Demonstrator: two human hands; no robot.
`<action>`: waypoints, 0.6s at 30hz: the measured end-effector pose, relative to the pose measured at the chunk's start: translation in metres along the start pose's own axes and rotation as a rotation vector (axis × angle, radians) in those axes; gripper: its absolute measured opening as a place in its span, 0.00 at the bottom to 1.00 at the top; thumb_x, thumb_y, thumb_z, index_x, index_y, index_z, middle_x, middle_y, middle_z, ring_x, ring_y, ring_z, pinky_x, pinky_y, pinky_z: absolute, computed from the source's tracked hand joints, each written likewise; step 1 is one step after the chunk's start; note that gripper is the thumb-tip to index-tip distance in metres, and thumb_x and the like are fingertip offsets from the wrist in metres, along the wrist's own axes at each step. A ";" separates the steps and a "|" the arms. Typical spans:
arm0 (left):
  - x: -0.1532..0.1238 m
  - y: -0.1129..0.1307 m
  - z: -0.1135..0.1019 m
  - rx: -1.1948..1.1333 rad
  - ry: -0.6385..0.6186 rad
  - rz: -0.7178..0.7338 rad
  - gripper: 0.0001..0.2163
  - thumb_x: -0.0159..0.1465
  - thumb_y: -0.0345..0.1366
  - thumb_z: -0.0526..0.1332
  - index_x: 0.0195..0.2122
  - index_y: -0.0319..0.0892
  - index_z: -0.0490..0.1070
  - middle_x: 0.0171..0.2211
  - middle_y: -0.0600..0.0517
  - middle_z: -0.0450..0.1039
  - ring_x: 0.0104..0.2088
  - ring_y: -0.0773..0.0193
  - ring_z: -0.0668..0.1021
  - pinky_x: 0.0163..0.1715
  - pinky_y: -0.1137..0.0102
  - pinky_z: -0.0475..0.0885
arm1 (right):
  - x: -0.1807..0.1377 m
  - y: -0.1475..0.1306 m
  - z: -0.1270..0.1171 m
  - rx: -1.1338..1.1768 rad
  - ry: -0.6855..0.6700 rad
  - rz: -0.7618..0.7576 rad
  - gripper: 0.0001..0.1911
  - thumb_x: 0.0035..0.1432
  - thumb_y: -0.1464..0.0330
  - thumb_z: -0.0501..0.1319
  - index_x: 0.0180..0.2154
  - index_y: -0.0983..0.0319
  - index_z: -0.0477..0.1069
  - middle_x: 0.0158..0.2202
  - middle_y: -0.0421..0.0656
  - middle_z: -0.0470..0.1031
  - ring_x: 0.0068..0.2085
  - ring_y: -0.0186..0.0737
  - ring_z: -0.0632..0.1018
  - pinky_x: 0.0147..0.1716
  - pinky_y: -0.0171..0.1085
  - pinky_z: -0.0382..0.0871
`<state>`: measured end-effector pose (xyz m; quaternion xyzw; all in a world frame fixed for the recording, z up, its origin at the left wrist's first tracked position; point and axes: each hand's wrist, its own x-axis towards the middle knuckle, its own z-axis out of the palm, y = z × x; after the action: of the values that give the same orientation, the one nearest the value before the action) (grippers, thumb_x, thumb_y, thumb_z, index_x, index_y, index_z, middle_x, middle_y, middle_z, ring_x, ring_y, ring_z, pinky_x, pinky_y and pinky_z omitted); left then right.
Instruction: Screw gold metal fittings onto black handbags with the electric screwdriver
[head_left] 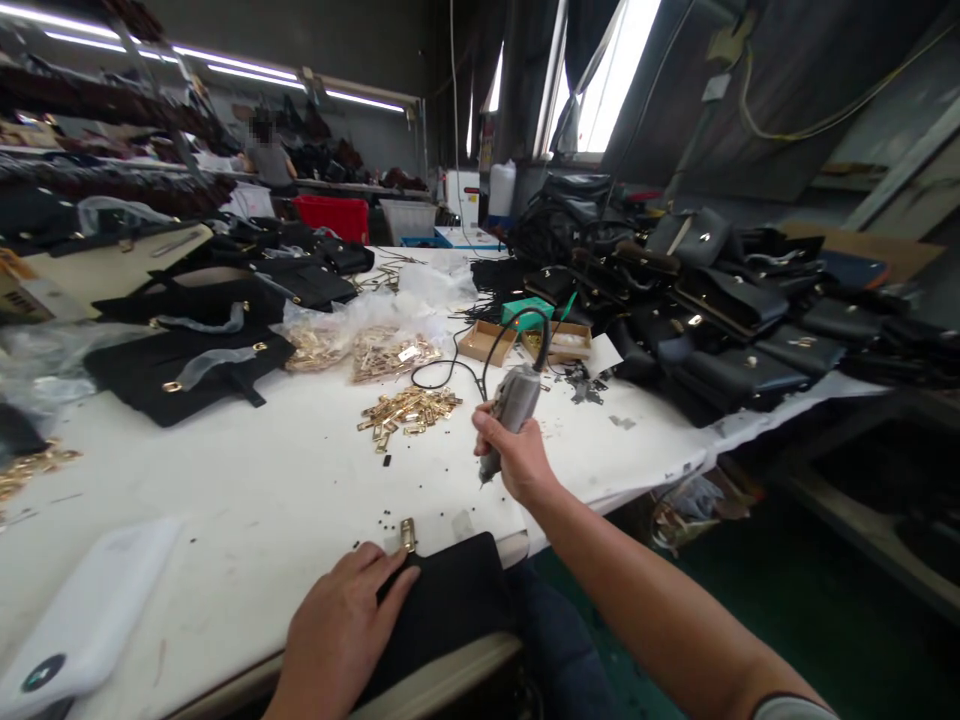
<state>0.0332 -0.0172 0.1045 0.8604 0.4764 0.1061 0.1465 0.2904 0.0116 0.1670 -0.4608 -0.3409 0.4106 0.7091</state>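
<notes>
My right hand (517, 455) is wrapped around a grey electric screwdriver (519, 398), its tip pointing down over the white table and its black cord rising from the top. At the table's front edge lies a black bag (457, 590), partly over my lap. My left hand (349, 610) grips the bag's edge, with thumb and fingertips at a small gold metal clasp (407, 534) that sticks out from it. Tiny dark screws (387, 518) are scattered just beyond the clasp. A pile of gold clasp parts (409, 410) lies farther up the table.
Black bags (742, 340) are heaped along the right side, and more black bags (195, 370) lie at left. Plastic bags of metal parts (390, 355) and small cardboard boxes (487, 342) stand mid-table. A white object (97, 600) lies front left. Another person (270, 160) is far back.
</notes>
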 end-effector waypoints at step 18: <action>0.002 -0.004 0.008 -0.142 0.034 -0.118 0.16 0.67 0.52 0.57 0.43 0.53 0.81 0.41 0.54 0.79 0.45 0.58 0.80 0.49 0.64 0.71 | 0.045 -0.005 -0.115 -0.252 0.462 -0.122 0.21 0.46 0.54 0.75 0.29 0.64 0.73 0.18 0.38 0.72 0.18 0.34 0.71 0.17 0.32 0.65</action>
<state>0.0337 -0.0142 0.0954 0.8164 0.5200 0.1454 0.2048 0.4102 0.0078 0.1370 -0.6056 -0.2455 0.2055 0.7286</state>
